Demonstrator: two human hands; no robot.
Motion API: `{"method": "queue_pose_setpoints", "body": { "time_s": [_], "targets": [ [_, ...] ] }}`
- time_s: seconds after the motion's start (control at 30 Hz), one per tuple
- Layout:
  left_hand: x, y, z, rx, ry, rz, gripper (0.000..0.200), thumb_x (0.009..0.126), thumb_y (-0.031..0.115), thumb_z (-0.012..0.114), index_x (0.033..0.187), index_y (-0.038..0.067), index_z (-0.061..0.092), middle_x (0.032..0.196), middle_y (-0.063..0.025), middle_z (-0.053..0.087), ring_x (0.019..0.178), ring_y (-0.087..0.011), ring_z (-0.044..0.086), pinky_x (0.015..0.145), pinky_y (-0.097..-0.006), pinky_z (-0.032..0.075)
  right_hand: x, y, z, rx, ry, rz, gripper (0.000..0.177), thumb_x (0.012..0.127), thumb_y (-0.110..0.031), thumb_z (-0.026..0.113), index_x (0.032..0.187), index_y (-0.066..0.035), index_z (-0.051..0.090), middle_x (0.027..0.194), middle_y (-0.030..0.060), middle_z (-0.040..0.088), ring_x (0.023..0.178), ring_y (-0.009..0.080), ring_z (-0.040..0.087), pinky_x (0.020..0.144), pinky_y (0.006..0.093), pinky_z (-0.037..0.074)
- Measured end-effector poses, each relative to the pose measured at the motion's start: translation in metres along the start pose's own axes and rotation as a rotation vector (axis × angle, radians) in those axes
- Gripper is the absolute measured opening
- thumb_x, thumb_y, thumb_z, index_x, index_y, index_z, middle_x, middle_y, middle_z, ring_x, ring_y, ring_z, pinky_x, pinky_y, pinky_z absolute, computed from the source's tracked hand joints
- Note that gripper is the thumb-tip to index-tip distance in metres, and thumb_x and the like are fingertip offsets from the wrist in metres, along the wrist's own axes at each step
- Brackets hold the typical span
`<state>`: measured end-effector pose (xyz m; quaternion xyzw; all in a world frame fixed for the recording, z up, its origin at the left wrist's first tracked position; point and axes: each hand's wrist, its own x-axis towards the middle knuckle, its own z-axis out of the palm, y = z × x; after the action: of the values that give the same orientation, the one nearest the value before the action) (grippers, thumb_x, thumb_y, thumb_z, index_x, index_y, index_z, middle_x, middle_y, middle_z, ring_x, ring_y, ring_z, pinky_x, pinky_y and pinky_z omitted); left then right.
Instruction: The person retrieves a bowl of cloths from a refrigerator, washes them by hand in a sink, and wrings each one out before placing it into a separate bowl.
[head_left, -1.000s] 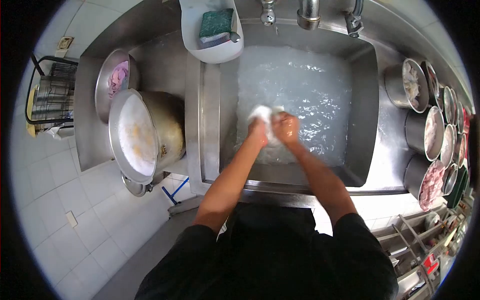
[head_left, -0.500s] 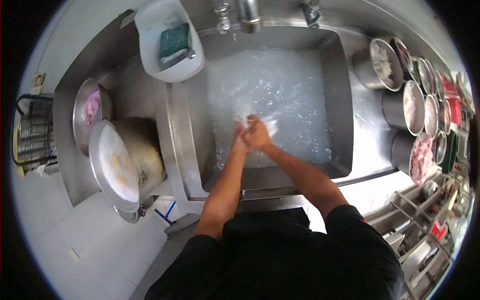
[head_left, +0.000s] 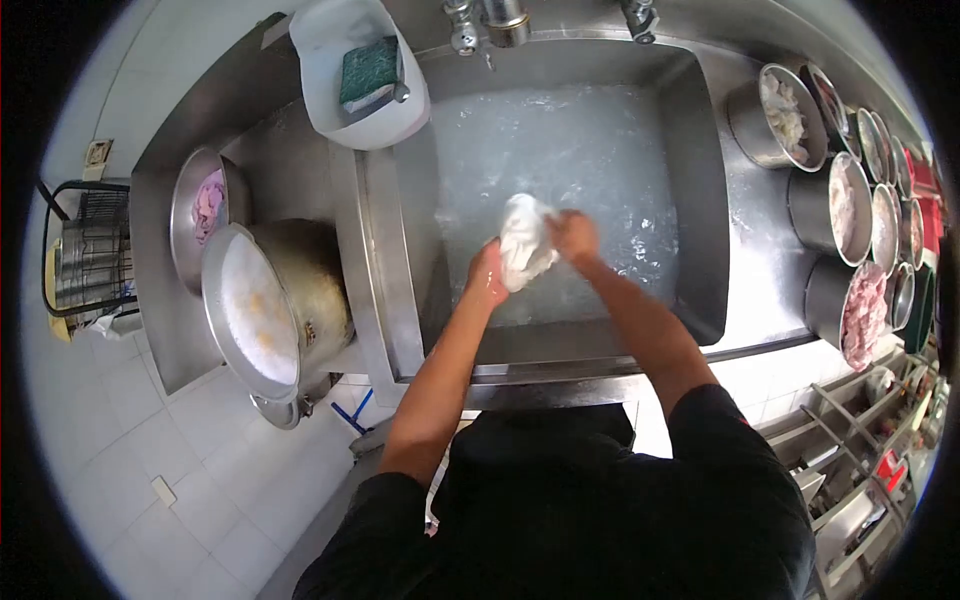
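Note:
A wet, bunched white cloth [head_left: 524, 245] is lifted above the cloudy water in the steel sink [head_left: 697, 200]. My left hand [head_left: 488, 272] grips its lower left side, with the fingers partly hidden behind the fabric. At the cloth's right edge, my right hand [head_left: 574, 238] is closed with curled fingers on the fabric, slightly smeared by motion. Ripples and some foam cover the water [head_left: 600, 130] around them.
A white plastic container [head_left: 375, 132] with a green scouring pad [head_left: 369, 72] stands at the sink's upper left. Left are a large foam-filled pot [head_left: 325, 290] and a bowl [head_left: 182, 215] with pink cloth. Several metal pots [head_left: 815, 210] line the right counter. Faucets [head_left: 507, 25] overhang the back.
The white cloth has come up out of the water, bunched in my left hand. My right hand has moved apart to the right and upward. The view has shifted slightly.

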<state>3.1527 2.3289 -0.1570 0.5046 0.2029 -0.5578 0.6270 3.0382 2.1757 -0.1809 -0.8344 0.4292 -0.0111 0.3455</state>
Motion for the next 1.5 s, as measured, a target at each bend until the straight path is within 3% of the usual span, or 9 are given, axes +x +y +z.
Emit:
{"method": "queue_pose_setpoints", "body": {
  "time_s": [0.17,0.4,0.63,0.7,0.87,0.97,1.2,1.4,1.5],
  "targets": [
    [-0.03,0.013,0.001,0.633,0.384,-0.203,0.059,0.082,0.055,0.057,0.118,0.008,0.054,0.109,-0.0127,0.062,0.096,-0.0316,0.062,0.086,-0.046,0.048,-0.002,0.045,-0.009,-0.26,-0.117,0.219,0.049,0.088,-0.047,0.053,0.109,-0.004,0.063,0.111,0.0211,0.062,0.102,0.0383,0.059,0.095,0.0461,0.041],
    [0.015,-0.009,0.015,-0.196,-0.52,-0.381,0.083,0.075,0.079,0.047,0.122,0.011,0.052,0.112,-0.0064,0.058,0.107,-0.0191,0.055,0.091,-0.0365,0.046,-0.072,-0.083,-0.008,0.547,0.128,0.033,0.022,0.069,-0.008,0.067,0.086,0.003,0.059,0.095,0.0178,0.062,0.09,0.0352,0.061,0.077,0.0393,0.048],
    [-0.084,0.028,0.067,-0.368,-0.106,0.026,0.041,0.097,0.039,0.042,0.121,0.009,0.056,0.108,-0.0059,0.062,0.099,-0.0201,0.059,0.091,-0.0351,0.048,-0.146,-0.183,-0.076,0.624,0.063,-0.446,0.018,0.065,-0.011,0.07,0.081,-0.003,0.063,0.088,0.0189,0.06,0.08,0.0354,0.062,0.068,0.0434,0.05],
    [-0.025,0.003,0.012,0.448,-0.321,0.721,0.041,0.097,0.038,0.042,0.12,0.008,0.057,0.107,-0.0048,0.063,0.099,-0.021,0.059,0.09,-0.034,0.048,-0.114,-0.143,-0.033,0.397,0.19,-0.515,0.017,0.066,-0.016,0.071,0.077,-0.005,0.063,0.083,0.017,0.061,0.071,0.0345,0.062,0.062,0.0435,0.05],
    [-0.005,0.014,-0.005,-0.169,-0.032,-0.06,0.048,0.086,0.039,0.057,0.118,0.004,0.055,0.12,-0.0096,0.058,0.106,-0.0267,0.057,0.089,-0.0401,0.047,-0.023,-0.001,-0.002,0.04,0.005,-0.193,0.024,0.08,-0.019,0.063,0.101,-0.008,0.066,0.108,0.0166,0.06,0.101,0.0325,0.057,0.083,0.0455,0.048],
    [-0.005,0.028,-0.034,0.424,0.195,-0.188,0.076,0.078,0.044,0.067,0.136,0.004,0.038,0.137,-0.0167,0.044,0.122,-0.0355,0.047,0.099,-0.0466,0.041,-0.014,0.035,-0.018,-0.035,-0.128,0.304,0.027,0.078,-0.02,0.061,0.097,-0.001,0.064,0.104,0.025,0.06,0.096,0.039,0.059,0.086,0.0448,0.048],
    [-0.045,-0.003,0.044,1.768,0.246,0.456,0.122,0.057,0.034,0.086,0.149,0.018,0.008,0.151,-0.0257,0.009,0.133,-0.0517,0.021,0.105,-0.053,0.033,-0.066,-0.088,-0.128,0.17,0.049,-0.112,0.024,0.072,-0.011,0.064,0.092,0.001,0.059,0.08,0.0266,0.062,0.076,0.043,0.062,0.067,0.0473,0.05],
    [-0.062,-0.002,0.088,-0.163,-0.736,0.196,0.048,0.077,0.027,0.066,0.115,0.007,0.044,0.109,-0.0091,0.043,0.102,-0.0203,0.044,0.084,-0.0334,0.042,-0.147,-0.18,-0.252,0.634,0.185,-0.533,0.022,0.07,-0.001,0.068,0.082,-0.003,0.05,0.074,0.0187,0.055,0.072,0.0428,0.056,0.061,0.0431,0.046],
    [-0.069,0.015,0.089,0.061,-0.633,0.338,0.02,0.082,0.013,0.061,0.1,0.005,0.057,0.095,-0.0036,0.055,0.09,-0.0115,0.053,0.076,-0.0263,0.045,-0.153,-0.166,-0.272,0.632,0.326,-0.377,0.02,0.073,-0.004,0.068,0.084,-0.003,0.051,0.075,0.0189,0.055,0.071,0.0422,0.056,0.06,0.0453,0.044]
  ]
}}
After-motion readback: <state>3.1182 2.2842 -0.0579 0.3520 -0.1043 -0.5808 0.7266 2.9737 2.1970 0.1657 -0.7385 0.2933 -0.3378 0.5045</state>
